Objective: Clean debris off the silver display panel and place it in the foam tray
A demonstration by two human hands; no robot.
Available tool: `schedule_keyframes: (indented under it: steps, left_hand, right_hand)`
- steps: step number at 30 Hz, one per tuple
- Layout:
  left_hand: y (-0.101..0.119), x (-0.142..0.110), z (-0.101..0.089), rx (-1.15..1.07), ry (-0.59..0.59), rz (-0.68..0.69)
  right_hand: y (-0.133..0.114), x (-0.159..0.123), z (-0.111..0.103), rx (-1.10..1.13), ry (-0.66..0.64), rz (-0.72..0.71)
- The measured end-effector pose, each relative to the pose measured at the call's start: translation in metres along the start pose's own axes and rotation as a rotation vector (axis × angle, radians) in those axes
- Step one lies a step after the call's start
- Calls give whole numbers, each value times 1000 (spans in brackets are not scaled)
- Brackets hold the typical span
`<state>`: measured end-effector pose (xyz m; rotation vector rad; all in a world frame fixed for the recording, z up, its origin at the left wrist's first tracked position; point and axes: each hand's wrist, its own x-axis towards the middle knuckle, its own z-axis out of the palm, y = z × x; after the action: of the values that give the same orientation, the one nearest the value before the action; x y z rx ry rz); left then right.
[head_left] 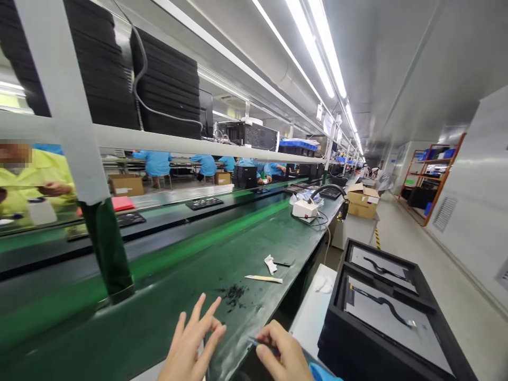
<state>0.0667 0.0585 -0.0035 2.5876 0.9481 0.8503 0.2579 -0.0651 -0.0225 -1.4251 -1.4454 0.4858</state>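
Note:
My left hand [192, 341] is raised over the near edge of the green bench [166, 301], fingers spread, thumb and index finger close to each other. Under it, pale edges of a flat piece show, mostly hidden by the hand. My right hand [283, 352] pinches a thin grey-blue tool [253, 341], its tip pointing left; the fingers hide the rest, so its kind is unclear. A pile of small black scraps [235, 295] lies just beyond my left hand. Farther along are a craft knife with a pale yellow handle [265, 279] and a crumpled white tissue [270, 264].
To my right, black foam trays [400, 317] hold grey panels with black ribbon cables. A white box with a black hose [305, 210] stands farther down the bench. A green-wrapped post [109, 248] rises at left. Across the line sits a co-worker in yellow [43, 174].

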Motion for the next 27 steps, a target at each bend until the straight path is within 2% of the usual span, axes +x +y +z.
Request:
schedule_keyframes:
  steps: [4, 7, 13, 18, 21, 23, 25, 27]
  left_hand:
    - [18, 27, -19, 174, -110, -53]
    - [30, 52, -21, 294, -114, -105]
    - [14, 86, -8, 314, -195, -200]
    - [9, 98, -15, 331, -316, -198]
    - [19, 95, -31, 339, -353, -175]
    - [30, 82, -45, 346, -354, -170]
    - [39, 58, -58, 361, -352, -168]
    - [45, 23, -63, 381, -360, -173]
  right_hand:
    - [22, -5, 12, 90, -69, 94]
    - [35, -13, 22, 171, -78, 151]
    - [40, -28, 19, 233, -152, 248]
    - [36, -28, 18, 240, -153, 308]
    - [35, -28, 20, 226, -159, 305]
    - [36, -29, 21, 194, -178, 285]
    - [36, -30, 21, 145, -198, 239]
    - [32, -29, 22, 81, -207, 165]
